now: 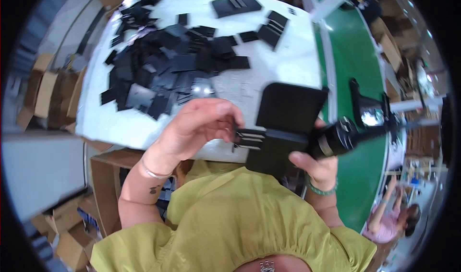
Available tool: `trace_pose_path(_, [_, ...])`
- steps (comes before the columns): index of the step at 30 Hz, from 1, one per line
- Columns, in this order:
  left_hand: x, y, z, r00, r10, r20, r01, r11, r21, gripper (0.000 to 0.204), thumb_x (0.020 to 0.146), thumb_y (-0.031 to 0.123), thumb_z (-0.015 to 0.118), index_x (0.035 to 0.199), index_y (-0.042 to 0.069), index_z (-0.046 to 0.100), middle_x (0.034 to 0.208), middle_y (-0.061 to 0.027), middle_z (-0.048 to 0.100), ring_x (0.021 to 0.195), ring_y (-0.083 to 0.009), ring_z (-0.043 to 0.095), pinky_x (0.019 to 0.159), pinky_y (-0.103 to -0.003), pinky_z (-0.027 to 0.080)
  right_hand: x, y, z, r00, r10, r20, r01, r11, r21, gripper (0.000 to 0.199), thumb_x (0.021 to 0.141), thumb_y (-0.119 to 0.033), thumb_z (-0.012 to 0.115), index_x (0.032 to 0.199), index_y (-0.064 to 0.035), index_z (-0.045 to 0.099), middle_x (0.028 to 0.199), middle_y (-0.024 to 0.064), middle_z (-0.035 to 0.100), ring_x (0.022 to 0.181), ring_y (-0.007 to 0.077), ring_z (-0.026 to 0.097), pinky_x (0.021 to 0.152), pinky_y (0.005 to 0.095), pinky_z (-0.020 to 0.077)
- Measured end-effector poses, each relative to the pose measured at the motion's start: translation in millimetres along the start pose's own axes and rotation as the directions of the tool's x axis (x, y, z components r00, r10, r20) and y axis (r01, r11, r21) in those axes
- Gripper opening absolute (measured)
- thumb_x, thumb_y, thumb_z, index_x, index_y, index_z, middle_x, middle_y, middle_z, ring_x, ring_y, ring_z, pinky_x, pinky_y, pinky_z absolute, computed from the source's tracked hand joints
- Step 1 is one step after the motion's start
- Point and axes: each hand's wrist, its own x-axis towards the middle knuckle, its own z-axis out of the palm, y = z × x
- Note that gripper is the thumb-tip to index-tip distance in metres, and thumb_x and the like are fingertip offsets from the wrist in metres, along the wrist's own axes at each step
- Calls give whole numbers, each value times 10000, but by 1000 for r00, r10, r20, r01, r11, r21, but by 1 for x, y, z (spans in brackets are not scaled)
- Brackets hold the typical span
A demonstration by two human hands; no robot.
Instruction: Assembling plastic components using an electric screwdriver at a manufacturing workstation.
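While the right hand (322,169) holds a black panel (290,108) in front of the person's chest, its thumb lies over the panel's lower right edge and most of its fingers are hidden behind. The panel is in view near the table's front right corner, bent into 2 parts along a crosswise line, the upper part reaching over the table (283,72). A black cylinder (331,138) crosses in front of the right hand; whether the hand also grips it, I cannot tell.

The left hand (204,125) has its fingers curled, with the fingertips at the left end of a small slotted piece (250,139) that shows 3 pale strips and meets the panel's left side. Blur hides whether finger and thumb pinch this piece or only touch it. The left wrist wears a silver bangle (156,175), the right a green bracelet (322,191).

Beyond the left hand, a loose pile (185,63) of black plates covers much of the white table's left half, many overlapping. Apart from it, near the far edge, lie a wide black plate (223,8) with 2 pale strips and, to its right, a tilted black plate (267,36), also with pale strips. A carton (104,181) stands below the table's near left side. At the lower right is a co-worker in pink (384,224).
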Motion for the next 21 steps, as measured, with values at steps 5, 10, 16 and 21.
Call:
trace_pose_path(5, [-8,-1,-5,922,283,-263,-165,904,394,367,881,130,553,1213,1,463,1131,-124,575,1015,-177,565,803,-298,482,7,-11,16,997,-23,-70,38,975,217,638,650,3,644,1240,33,400,1201,164,496,1092,262,503,959,378,382])
trace_pose_path(10, [-33,-29,5,881,342,-327,-208,900,383,211,796,-16,644,999,20,602,876,-4,620,789,-56,573,723,-216,469,21,7,43,991,67,116,-81,990,120,611,728,-61,666,1257,4,368,1131,147,526,973,218,571,833,313,450])
trace_pose_path(16, [-161,51,-141,11,844,-537,-124,534,836,231,877,159,604,1020,-20,628,911,-18,644,802,-75,576,740,-220,459,43,-3,23,998,45,-44,-41,993,107,501,768,-98,600,1197,46,384,892,153,600,609,159,548,604,250,446])
trace_pose_path(21, [-193,65,-184,-14,793,-609,811,366,458,257,848,167,617,1066,30,625,931,-117,649,809,-234,614,789,-309,460,43,-1,-6,984,-74,-159,83,995,54,496,755,-61,585,1202,42,395,871,160,584,610,139,513,632,252,434])
